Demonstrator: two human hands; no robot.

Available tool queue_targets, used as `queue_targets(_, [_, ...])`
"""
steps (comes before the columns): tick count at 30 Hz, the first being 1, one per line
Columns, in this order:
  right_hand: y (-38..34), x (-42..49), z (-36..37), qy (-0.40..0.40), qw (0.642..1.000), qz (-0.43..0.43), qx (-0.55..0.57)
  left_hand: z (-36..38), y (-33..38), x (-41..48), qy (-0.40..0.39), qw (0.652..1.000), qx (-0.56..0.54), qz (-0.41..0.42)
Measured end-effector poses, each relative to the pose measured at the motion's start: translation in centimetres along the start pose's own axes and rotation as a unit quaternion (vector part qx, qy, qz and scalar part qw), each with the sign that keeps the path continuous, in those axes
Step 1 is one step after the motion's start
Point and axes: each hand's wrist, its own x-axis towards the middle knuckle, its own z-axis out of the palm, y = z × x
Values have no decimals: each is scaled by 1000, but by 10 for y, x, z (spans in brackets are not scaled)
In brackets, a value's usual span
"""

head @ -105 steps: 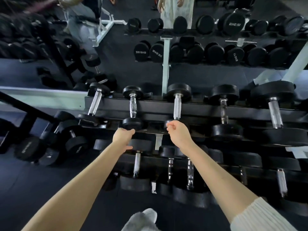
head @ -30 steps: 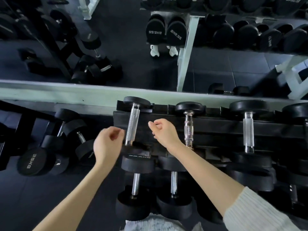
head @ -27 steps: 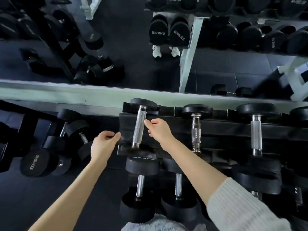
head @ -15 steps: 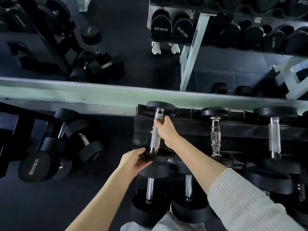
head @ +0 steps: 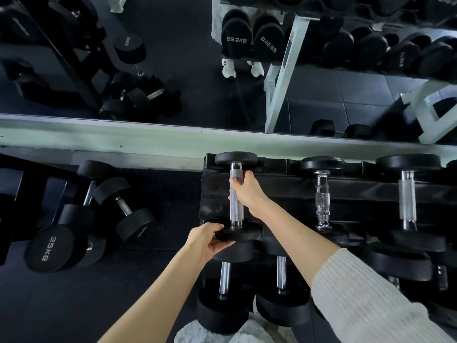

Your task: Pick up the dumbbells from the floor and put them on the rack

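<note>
A black dumbbell with a knurled chrome handle (head: 235, 209) lies on the leftmost slot of the black rack's (head: 284, 191) top tier. My right hand (head: 247, 191) is wrapped around the upper part of its handle. My left hand (head: 206, 240) grips the rim of its near weight head, thumb on top. On the floor to the left lie a 35 kg dumbbell (head: 53, 248) and a smaller black dumbbell (head: 123, 209), both tilted against a dark stand.
More dumbbells (head: 321, 194) fill the top tier to the right, and others (head: 223, 303) sit on the lower tier. A mirror (head: 197, 58) behind the rack reflects further racks and white shoes. Black rubber floor (head: 74, 305) lies at the lower left.
Since a second ago my right hand closed around the leftmost dumbbell's handle. My left hand moved right from beside the rack and took hold of the near weight head.
</note>
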Motion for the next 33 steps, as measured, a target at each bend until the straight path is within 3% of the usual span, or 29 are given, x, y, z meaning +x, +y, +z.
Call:
queue_targets(18, [-2, -10, 4, 27, 1000, -2, 12, -3, 6, -1, 3, 999, 35, -2])
queue_targets(26, [0, -13, 5, 56, 998, -9, -6, -5, 9, -3, -31, 998, 45, -14])
queue_targets(30, [2, -31, -2, 88, 992, -34, -80, -5, 10, -9, -32, 994, 101, 2])
queue_targets(33, [7, -56, -20, 118, 985, -54, -115, -7, 9, -7, -6, 970, 239, 52])
